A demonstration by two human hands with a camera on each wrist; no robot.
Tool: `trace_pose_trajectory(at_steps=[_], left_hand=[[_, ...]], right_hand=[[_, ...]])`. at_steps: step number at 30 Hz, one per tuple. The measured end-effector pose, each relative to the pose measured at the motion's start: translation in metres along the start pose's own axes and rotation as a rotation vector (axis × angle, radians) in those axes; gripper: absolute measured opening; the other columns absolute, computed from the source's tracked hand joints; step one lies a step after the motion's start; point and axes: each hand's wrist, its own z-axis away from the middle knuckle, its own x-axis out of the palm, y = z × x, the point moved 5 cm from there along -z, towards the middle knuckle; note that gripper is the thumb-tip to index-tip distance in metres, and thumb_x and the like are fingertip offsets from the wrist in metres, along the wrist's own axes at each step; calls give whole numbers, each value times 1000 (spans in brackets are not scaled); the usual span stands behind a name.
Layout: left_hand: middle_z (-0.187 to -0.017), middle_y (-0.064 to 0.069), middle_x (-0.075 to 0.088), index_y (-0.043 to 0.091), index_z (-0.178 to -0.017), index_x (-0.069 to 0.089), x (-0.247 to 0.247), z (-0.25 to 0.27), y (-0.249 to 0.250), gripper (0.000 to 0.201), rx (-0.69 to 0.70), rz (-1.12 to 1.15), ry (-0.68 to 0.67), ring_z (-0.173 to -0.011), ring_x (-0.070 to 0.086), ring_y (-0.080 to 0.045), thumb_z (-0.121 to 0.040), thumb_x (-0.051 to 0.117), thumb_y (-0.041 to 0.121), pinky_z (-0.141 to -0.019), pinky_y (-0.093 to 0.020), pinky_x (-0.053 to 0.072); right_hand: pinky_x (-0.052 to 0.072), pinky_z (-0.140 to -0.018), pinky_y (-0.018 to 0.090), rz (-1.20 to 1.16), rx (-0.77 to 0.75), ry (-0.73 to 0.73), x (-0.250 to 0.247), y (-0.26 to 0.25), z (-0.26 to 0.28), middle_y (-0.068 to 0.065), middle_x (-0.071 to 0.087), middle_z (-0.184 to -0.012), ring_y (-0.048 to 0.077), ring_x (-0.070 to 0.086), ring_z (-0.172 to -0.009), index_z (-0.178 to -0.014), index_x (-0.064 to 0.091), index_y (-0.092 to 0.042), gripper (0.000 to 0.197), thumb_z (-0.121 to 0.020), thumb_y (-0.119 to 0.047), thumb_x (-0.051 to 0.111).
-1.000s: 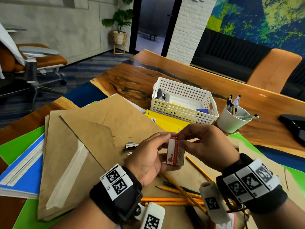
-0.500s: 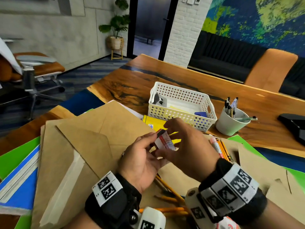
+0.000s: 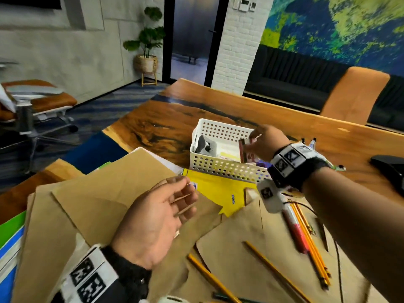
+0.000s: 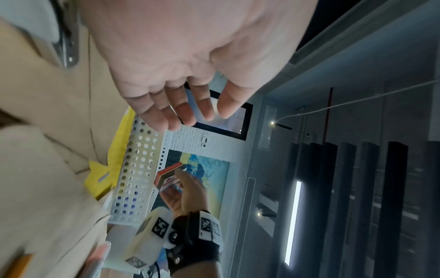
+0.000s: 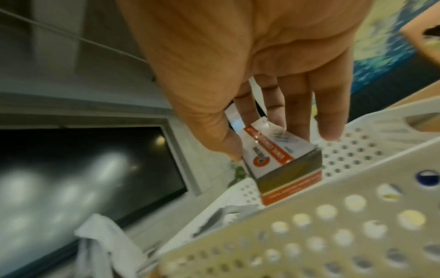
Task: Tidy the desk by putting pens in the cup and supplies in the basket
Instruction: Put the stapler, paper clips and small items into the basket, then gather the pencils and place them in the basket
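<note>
From the head view I see my right hand (image 3: 265, 142) at one o'clock, over the white perforated plastic basket (image 3: 220, 166), pinching a small red-and-white cardboard box (image 3: 246, 150) between thumb and fingers. The box sits inside the basket's rim, lower end below the near wall; whether it touches the bottom I cannot tell. The right wrist view adds what the head view lacks: the thumb (image 5: 228, 144) presses one face of the box (image 5: 281, 161), fingers behind the other, and orange print runs along its edge. The left wrist view shows the same box (image 4: 167, 176) from the side, above the basket's wall (image 4: 135, 169).

My left hand (image 3: 157, 219) hovers at seven o'clock over the brown paper envelopes (image 3: 91, 197), fingers loosely spread, holding nothing. Yellow wooden pencils (image 3: 310, 241) lie at five o'clock on the envelopes, and a yellow folder (image 3: 218, 189) lies just in front of the basket. The cup is mostly hidden behind my right wrist.
</note>
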Motion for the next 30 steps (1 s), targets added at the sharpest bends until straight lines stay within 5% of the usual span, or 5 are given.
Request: trace_pose_trajectory(at_steps=[5, 8, 17, 22, 30], left_hand=[[-95, -9, 69, 17, -94, 72, -10, 16, 35, 17, 80, -195, -47, -93, 65, -22, -83, 60, 20, -80, -37, 46], [-96, -9, 70, 18, -94, 73, -13, 24, 57, 12, 116, -346, -83, -94, 66, -21, -84, 68, 20, -80, -36, 47], [-99, 20, 61, 44, -116, 59, -35, 9, 36, 52, -114, -1898, -209, -87, 58, 3, -72, 77, 64, -74, -16, 45], [-93, 21, 66, 43, -95, 67, -13, -6, 30, 25, -200, -2007, -305, -85, 62, -1, -72, 74, 50, -78, -29, 57], [-87, 1, 73, 22, -97, 71, 115, -115, 55, 22, 325, -1770, -145, -81, 71, -22, -86, 72, 41, -69, -36, 59]], right_hand=[[51, -63, 26, 363, 51, -213, 71, 44, -64, -3, 53, -59, 19, 56, -58, -68, 64, -10, 52, -85, -59, 58], [55, -71, 29, 500, -7, -258, 84, 59, -72, -14, 44, -62, 19, 58, -69, -103, 73, -20, 43, -85, -57, 60], [50, -89, 32, 153, -32, -232, 30, 36, 22, 4, 64, -128, 23, 61, -105, -124, 64, -21, 53, -85, -56, 68], [46, -102, 36, -36, 44, -254, 33, 59, 50, -2, 60, -136, 25, 57, -122, -125, 63, -31, 46, -84, -48, 72], [46, -93, 29, -51, 95, -224, 38, 88, 54, 8, 60, -136, 26, 61, -113, -131, 64, -29, 38, -97, -16, 53]])
